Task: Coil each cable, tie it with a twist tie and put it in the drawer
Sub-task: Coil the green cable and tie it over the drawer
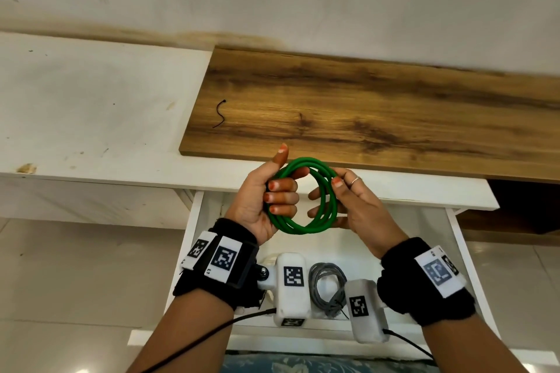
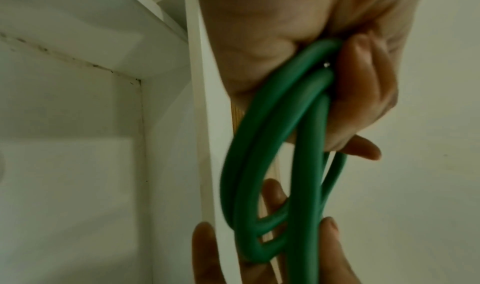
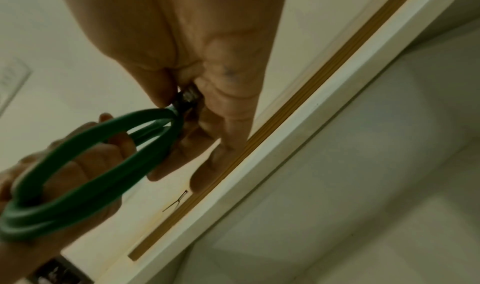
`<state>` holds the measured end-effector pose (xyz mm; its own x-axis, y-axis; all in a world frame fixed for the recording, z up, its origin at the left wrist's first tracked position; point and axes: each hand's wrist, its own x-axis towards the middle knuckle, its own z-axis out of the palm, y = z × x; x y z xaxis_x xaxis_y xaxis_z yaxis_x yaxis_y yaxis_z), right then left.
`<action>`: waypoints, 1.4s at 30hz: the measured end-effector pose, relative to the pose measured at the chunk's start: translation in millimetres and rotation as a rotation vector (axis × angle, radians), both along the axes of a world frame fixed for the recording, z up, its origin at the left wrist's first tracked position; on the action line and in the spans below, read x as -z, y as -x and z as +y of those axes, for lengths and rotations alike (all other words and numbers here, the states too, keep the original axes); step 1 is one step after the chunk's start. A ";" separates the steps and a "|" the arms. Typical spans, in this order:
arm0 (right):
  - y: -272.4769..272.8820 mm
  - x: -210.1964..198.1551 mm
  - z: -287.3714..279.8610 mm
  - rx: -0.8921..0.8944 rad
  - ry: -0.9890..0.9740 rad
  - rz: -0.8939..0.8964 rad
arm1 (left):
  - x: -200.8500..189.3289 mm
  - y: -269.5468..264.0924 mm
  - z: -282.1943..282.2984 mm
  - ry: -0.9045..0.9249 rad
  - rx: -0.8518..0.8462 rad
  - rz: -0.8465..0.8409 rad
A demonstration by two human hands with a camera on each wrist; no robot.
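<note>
Head view looks down; wrist views close, all sharing green cable.

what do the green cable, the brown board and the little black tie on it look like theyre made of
Green cable: a smooth matte jacket, probably rubber or PVC; it bends into even loops. Brown board: wood-grain pattern, likely laminate rather than solid wood. Black twist tie: thin and holding a kinked shape, suggesting coated wire.
</note>
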<state>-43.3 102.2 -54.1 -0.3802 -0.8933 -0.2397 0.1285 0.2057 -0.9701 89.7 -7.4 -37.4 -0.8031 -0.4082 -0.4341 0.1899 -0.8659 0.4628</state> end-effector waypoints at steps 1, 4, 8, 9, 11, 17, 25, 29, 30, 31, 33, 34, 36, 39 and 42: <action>-1.7 3.0 -1.1 -0.019 0.008 0.044 | -0.2 -0.7 -1.6 0.024 -0.005 -0.031; -5.2 12.8 -4.2 -0.056 -0.008 0.186 | -1.8 -2.7 -5.7 0.112 -0.006 -0.159; -8.2 20.3 -8.8 -0.093 -0.055 0.339 | -1.1 -9.2 -13.1 0.199 0.036 -0.308; -8.6 19.4 -9.8 -0.106 -0.066 0.373 | -0.7 -11.5 -15.2 0.214 0.056 -0.335; -8.2 15.0 -11.6 -0.121 -0.084 0.498 | -0.2 -17.0 -19.1 0.242 0.113 -0.384; 2.9 -5.4 -38.7 -0.110 -0.139 0.790 | 0.4 -31.4 -28.8 0.305 0.234 -0.514; -5.9 -33.1 -160.0 -0.508 -0.277 1.162 | 3.1 -42.0 -38.9 0.385 0.239 -0.618; -10.8 -23.5 -208.8 -0.588 -0.280 1.141 | 2.7 -40.2 -39.7 0.415 0.258 -0.649; -14.3 -20.4 -220.5 -0.605 -0.280 1.161 | 3.4 -41.8 -41.7 0.416 0.254 -0.654; -16.3 -18.1 -229.0 -0.615 -0.279 1.188 | 3.9 -42.4 -42.8 0.416 0.252 -0.659; -20.6 -13.6 -242.6 -0.619 -0.267 1.248 | 4.9 -45.0 -44.4 0.411 0.248 -0.668; -21.9 -11.3 -247.9 -0.625 -0.265 1.279 | 5.4 -46.2 -45.0 0.407 0.244 -0.672; -25.0 -7.5 -257.2 -0.639 -0.287 1.358 | 6.2 -48.4 -46.0 0.403 0.237 -0.674; -27.5 -5.7 -266.3 -0.615 -0.353 1.544 | 6.0 -49.3 -46.7 0.394 0.226 -0.673; -31.1 -9.5 -267.1 -0.569 -0.408 1.618 | 6.1 -49.1 -47.2 0.391 0.216 -0.670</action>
